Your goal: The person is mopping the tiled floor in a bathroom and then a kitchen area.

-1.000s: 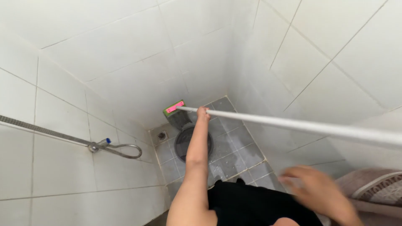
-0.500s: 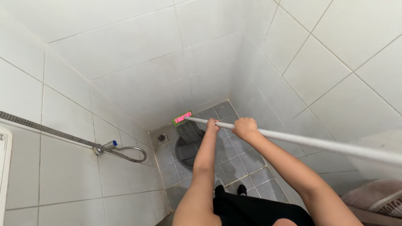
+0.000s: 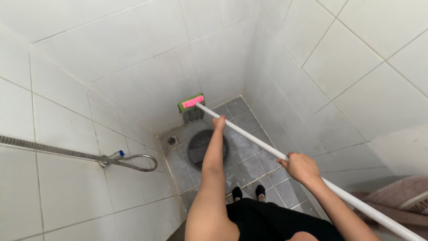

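Brush point(image 3: 191, 107) is pressed low against the far wall, just above the floor point(image 3: 249, 165) and beyond the basin point(image 3: 198, 147). From it the pole point(image 3: 254, 138) runs back and rightward, its end cut off. The left hand point(image 3: 218, 122) is clenched on the pole nearer the brush, the right hand point(image 3: 301, 167) farther back. The bristles are probably touching tile; contact is hard to make out.

Walls point(image 3: 133, 53) close in at the top, left and right of the frame. A hose point(image 3: 67, 154) crosses mid-left, and a basin point(image 3: 198, 147) fills the floor point(image 3: 249, 165) at centre; grey tiles to its right lie open.
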